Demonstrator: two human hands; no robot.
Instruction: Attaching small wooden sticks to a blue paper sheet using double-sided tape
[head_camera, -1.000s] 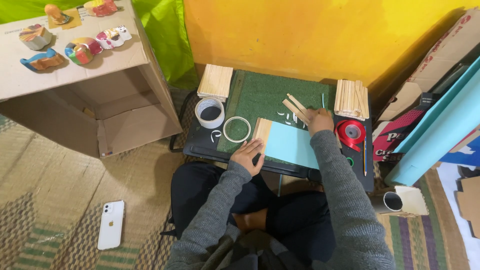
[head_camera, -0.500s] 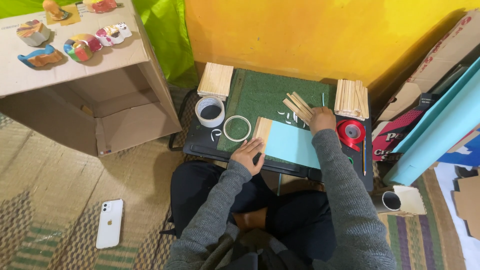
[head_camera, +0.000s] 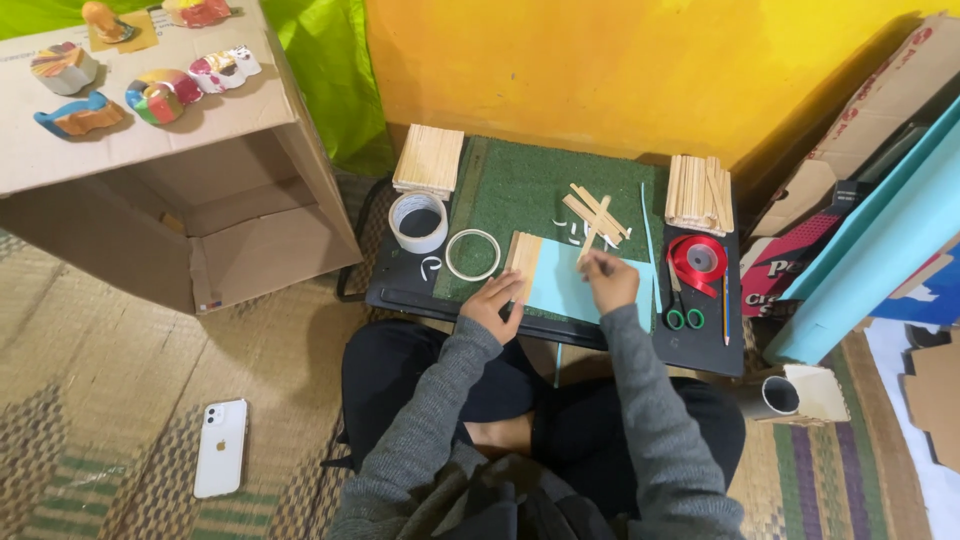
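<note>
Seated person, left hand (head_camera: 492, 303) flat on light blue sheet (head_camera: 585, 290) beside glued wooden sticks (head_camera: 523, 256), right hand (head_camera: 610, 281) pinching one stick (head_camera: 592, 236) upright over it, loose stick pile (head_camera: 597, 210) on green mat (head_camera: 520, 190), tape roll (head_camera: 418, 221) left, red ribbon (head_camera: 697, 257) right.

The right hand (head_camera: 610, 281) covers the lower end of the wooden stick (head_camera: 592, 240) it pinches; the grip itself is too small to make out. The left hand (head_camera: 495, 303) lies over the near edge of the light blue sheet (head_camera: 575, 290), hiding that part. The person's sleeves hide the front rim of the black tray (head_camera: 690, 345) at the middle. The large teal board (head_camera: 880, 250) runs out past the right edge. The cardboard box (head_camera: 150, 190) is cut by the left and top edges, and its deep interior is in shadow. The small white scraps (head_camera: 570, 232) on the green mat (head_camera: 520, 190) are too small to identify.
</note>
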